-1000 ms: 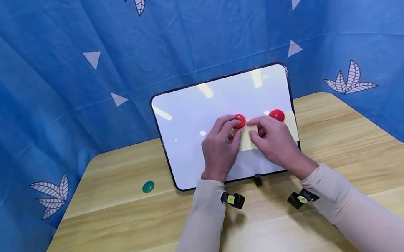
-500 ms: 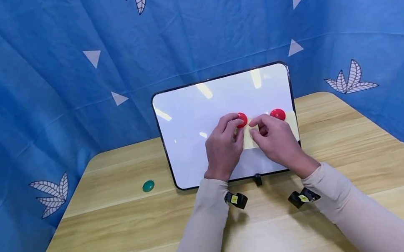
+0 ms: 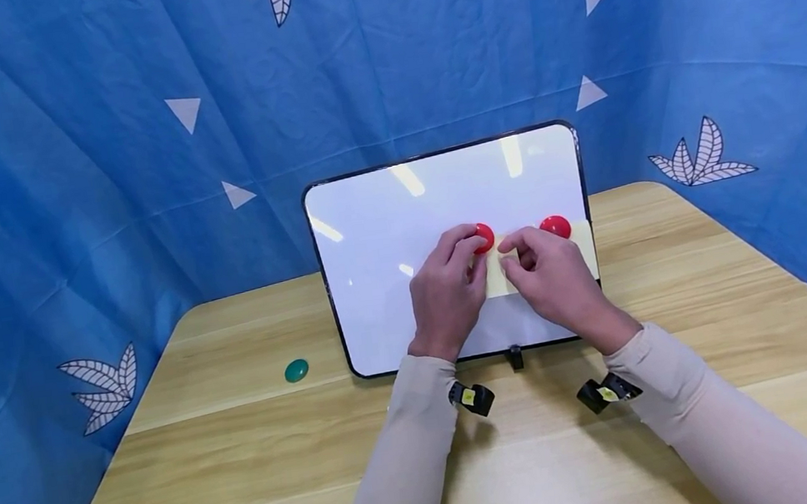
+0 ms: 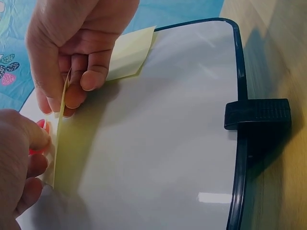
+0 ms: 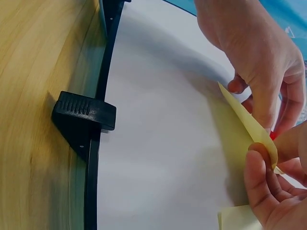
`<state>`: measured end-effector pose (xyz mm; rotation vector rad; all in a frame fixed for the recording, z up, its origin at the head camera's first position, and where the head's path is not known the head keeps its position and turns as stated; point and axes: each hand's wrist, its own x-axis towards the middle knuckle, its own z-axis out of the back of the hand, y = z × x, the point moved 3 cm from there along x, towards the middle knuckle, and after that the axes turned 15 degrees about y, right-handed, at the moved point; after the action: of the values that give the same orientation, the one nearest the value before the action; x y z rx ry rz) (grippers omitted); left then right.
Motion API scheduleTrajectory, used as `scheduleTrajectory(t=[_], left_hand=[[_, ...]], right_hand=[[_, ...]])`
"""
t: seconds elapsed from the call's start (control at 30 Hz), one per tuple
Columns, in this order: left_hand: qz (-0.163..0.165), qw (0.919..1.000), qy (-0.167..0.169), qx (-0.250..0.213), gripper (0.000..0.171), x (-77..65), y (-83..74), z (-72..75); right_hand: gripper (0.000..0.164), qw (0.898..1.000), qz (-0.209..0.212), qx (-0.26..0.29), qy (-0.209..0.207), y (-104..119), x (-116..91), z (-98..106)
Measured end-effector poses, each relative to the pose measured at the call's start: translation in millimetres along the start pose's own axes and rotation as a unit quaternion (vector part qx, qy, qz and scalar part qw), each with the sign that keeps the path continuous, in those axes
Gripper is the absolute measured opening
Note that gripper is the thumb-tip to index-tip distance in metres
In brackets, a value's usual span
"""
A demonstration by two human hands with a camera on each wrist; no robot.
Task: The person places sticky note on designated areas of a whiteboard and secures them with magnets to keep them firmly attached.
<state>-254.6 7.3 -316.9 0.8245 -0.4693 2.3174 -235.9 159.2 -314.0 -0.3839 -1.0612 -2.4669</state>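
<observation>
My left hand [image 3: 446, 293] pinches a round red magnet [image 3: 485, 237] at the middle of the whiteboard [image 3: 373, 247]. Beside it, my right hand [image 3: 554, 280] holds the edge of a yellow sticky note [image 3: 495, 281] between thumb and curled fingers. In both wrist views this note [image 5: 252, 124] stands out from the board, its upper edge by the left magnet. A second red magnet [image 3: 557, 226] sits to the right, at the top of another yellow note [image 3: 584, 246], which the right hand partly covers. Most of the left magnet [image 4: 44, 128] is hidden by fingers in the wrist views.
The black-framed board leans upright on the wooden table [image 3: 233, 466], with a black foot [image 3: 515, 358] at its lower edge. A green magnet [image 3: 296, 370] lies on the table to the left. A blue curtain [image 3: 424, 48] hangs behind.
Both hands have shifted very slightly right and up in the head view, the left hand with its red magnet a little more. Both grips look the same.
</observation>
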Motion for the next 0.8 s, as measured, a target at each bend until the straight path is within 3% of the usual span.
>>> scheduleTrajectory(t=[0.8], left_hand=[[-0.006, 0.9999, 0.002, 0.013, 0.030, -1.0, 4.0, 1.4]], right_hand=[[0.014, 1.000, 0.001, -0.012, 0.007, 2.1, 0.6, -0.7]])
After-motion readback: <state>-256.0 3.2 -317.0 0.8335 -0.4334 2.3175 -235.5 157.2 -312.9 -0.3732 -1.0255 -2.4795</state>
